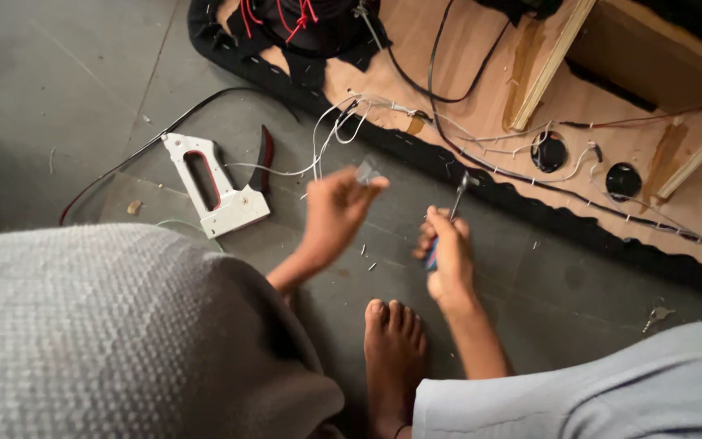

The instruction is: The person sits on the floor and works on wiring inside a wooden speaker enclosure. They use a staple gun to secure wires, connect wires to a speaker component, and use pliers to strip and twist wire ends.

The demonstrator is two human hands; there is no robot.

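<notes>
Down on the grey floor (67,89) the person sits with one bare foot (394,341) tucked forward between the knees; both hands are raised just above it, close together but not touching. The left hand (335,213) pinches a small grey piece (366,171) between thumb and fingertips, held at the top of the hand; what the piece is, I cannot tell, it is too small and blurred. Thin white wires (322,134) run from near that hand up toward the board. The right hand (447,254) is clenched around a blue-handled tool (447,223); its thin metal shaft points up and slightly away, tip just short of the black fabric edge; the handle is mostly buried in the fist. The grey piece sits just to the left of the tool's tip and a little below it, a small gap between them.

To the left of the left hand, near but apart, a white staple gun (214,184) with red trim lies flat on the floor; dark pliers (265,158) lie against its far side. A few loose staples (367,256) are scattered on the floor between the two hands. Beyond, a wooden board (481,49) edged in black fabric lies flat, with black cables (440,89) looping over it and two round black fittings (549,153) set in it.
</notes>
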